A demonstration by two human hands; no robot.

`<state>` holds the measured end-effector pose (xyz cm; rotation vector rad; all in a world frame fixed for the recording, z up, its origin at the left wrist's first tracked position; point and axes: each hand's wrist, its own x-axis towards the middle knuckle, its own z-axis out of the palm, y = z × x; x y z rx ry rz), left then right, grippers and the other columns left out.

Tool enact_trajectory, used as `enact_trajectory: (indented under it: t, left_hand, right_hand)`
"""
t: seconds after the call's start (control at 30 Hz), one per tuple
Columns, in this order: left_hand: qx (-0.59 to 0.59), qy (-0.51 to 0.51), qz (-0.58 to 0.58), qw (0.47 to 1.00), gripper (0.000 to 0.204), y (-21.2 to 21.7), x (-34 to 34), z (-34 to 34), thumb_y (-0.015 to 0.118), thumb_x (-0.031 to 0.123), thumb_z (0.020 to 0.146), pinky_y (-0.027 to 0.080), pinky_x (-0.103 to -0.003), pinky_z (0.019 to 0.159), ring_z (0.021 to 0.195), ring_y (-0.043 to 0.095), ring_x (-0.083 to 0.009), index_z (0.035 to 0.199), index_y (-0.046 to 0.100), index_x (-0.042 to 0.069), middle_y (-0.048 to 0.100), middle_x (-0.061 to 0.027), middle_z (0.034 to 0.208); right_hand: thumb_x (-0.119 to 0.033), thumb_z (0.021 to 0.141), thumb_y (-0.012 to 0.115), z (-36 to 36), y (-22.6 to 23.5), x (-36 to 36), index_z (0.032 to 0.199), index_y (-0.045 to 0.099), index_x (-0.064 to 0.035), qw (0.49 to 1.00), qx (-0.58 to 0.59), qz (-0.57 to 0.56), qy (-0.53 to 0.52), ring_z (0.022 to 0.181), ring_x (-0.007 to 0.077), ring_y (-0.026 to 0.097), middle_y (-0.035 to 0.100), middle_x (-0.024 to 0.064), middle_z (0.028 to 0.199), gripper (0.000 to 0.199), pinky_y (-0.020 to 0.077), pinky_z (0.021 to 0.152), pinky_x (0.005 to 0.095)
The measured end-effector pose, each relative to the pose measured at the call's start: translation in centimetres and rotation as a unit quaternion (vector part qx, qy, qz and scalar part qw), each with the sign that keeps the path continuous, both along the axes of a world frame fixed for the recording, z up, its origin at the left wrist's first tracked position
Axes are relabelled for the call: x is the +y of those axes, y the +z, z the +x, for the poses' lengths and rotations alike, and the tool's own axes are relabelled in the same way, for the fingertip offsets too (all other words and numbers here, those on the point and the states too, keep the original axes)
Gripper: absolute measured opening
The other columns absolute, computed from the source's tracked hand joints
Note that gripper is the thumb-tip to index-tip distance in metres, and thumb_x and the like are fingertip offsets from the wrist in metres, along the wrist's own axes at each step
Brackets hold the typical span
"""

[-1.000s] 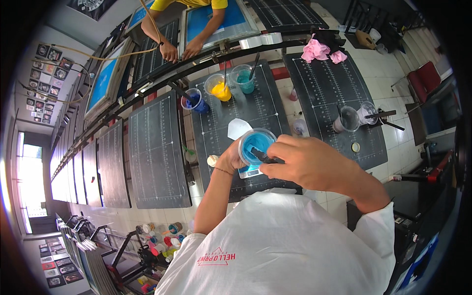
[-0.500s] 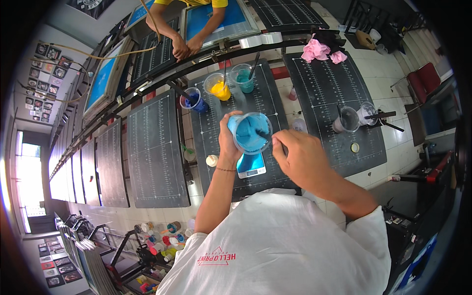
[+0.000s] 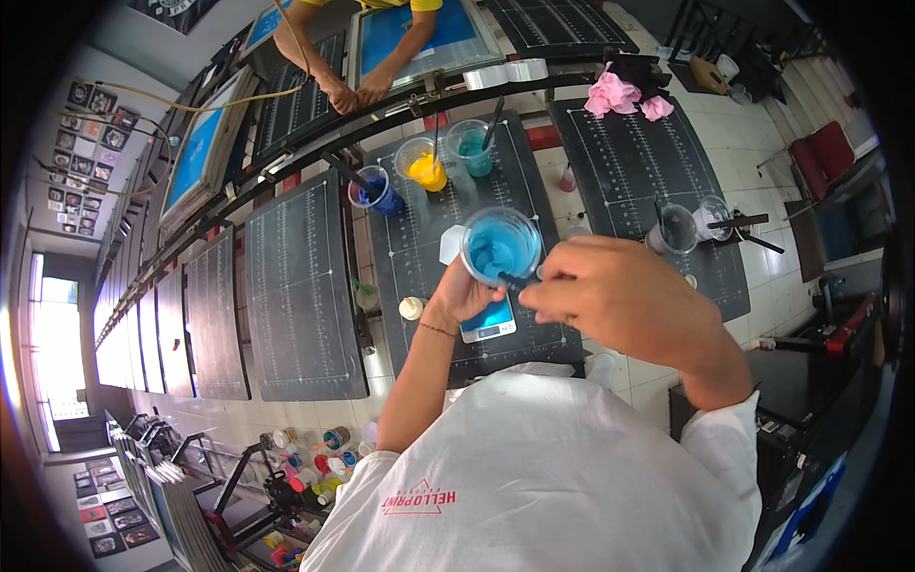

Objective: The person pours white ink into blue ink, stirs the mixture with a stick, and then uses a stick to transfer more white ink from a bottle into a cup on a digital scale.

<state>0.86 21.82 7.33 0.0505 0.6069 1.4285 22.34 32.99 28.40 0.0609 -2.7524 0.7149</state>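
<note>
Before me, above a black gridded board (image 3: 438,357), my left hand (image 3: 459,294) is closed round a clear plastic cup (image 3: 500,246) of light blue ink. The cup leans so that its opening shows. My right hand (image 3: 620,296) grips a dark stirring stick (image 3: 515,282), its lower end in the ink near the rim closest to me. Under the cup, partly hidden, a small digital scale (image 3: 489,329) lies on the board. Further off stand cups of dark blue ink (image 3: 383,198), yellow ink (image 3: 426,172) and teal ink (image 3: 475,157), each with a stick.
A small cream bottle (image 3: 411,308) stands left of the scale. On the right board (image 3: 624,157) are pink cloths (image 3: 612,95) and two clear cups, the nearer one greyish (image 3: 675,231). Beyond a rail, a co-worker's hands (image 3: 357,92) work beside a blue screen frame (image 3: 443,43).
The light blue cup has shifted slightly right and tipped differently, with my left hand now lower on it. My right hand and the stick have swung round toward the near rim. A white patch now shows beside the cup.
</note>
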Motion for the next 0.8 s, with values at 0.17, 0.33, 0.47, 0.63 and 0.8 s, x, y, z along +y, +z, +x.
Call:
enact_trajectory:
  t: [0.17, 0.33, 0.47, 0.63, 0.8]
  left_hand:
    - [0.147, -0.089, -0.077, 0.982, 0.042, 5.7, 0.2, 1.8, 0.040, 0.027, 0.109, 0.065, -0.023, 0.052, 0.070, 0.076, -0.0212, 0.131, 0.056, -0.006, 0.073, -0.0207, 0.104]
    - [0.154, -0.037, -0.077, 0.984, 0.046, 3.5, 0.2, 0.9, 0.038, 0.035, 0.110, 0.062, -0.022, 0.049, 0.068, 0.074, -0.0157, 0.122, 0.061, -0.002, 0.074, -0.0118, 0.094]
    - [0.185, 0.071, -0.065, 0.978, 0.043, 4.2, 0.9, 0.3, 0.035, 0.034, 0.109, 0.062, -0.023, 0.053, 0.070, 0.073, -0.0154, 0.117, 0.062, 0.001, 0.073, -0.0095, 0.093]
    - [0.178, 0.170, -0.014, 0.969, 0.040, 3.4, 1.4, -0.6, 0.035, 0.037, 0.109, 0.061, -0.036, 0.085, 0.097, 0.070, -0.0205, 0.115, 0.058, 0.006, 0.069, -0.0110, 0.108]
    - [0.119, 0.217, -0.010, 0.969, 0.040, 1.8, 2.3, 0.6, 0.036, 0.039, 0.109, 0.058, -0.038, 0.092, 0.102, 0.068, -0.0218, 0.115, 0.058, 0.007, 0.069, -0.0092, 0.109]
  right_hand:
    - [-0.011, 0.084, 0.072, -2.1, 1.2, 0.8, 0.098, 0.073, -0.0100, 0.993, -0.028, 0.095, 0.072, 0.082, 0.0193, 0.063, 0.062, 0.0037, 0.090, 0.015, 0.0530, 0.066, 0.0325]
    - [-0.010, 0.087, 0.069, -2.9, -1.2, 1.3, 0.093, 0.069, -0.0072, 0.990, 0.013, 0.133, -0.053, 0.083, 0.0210, 0.064, 0.062, 0.0040, 0.087, 0.007, 0.0549, 0.065, 0.0344]
    - [-0.012, 0.092, 0.066, -2.1, -2.0, 0.2, 0.087, 0.066, -0.0043, 0.980, 0.021, 0.098, -0.174, 0.080, 0.0258, 0.068, 0.064, 0.0072, 0.081, 0.009, 0.0564, 0.064, 0.0371]
    - [-0.014, 0.094, 0.066, -1.5, -3.3, -2.0, 0.086, 0.064, -0.0029, 0.965, 0.043, -0.017, -0.259, 0.066, 0.0290, 0.067, 0.065, 0.0108, 0.072, 0.014, 0.0519, 0.058, 0.0388]
    - [-0.014, 0.095, 0.065, -2.0, -3.8, -4.6, 0.093, 0.067, -0.0010, 0.941, 0.106, -0.205, -0.249, 0.060, 0.0308, 0.065, 0.064, 0.0142, 0.071, 0.013, 0.0493, 0.057, 0.0408]
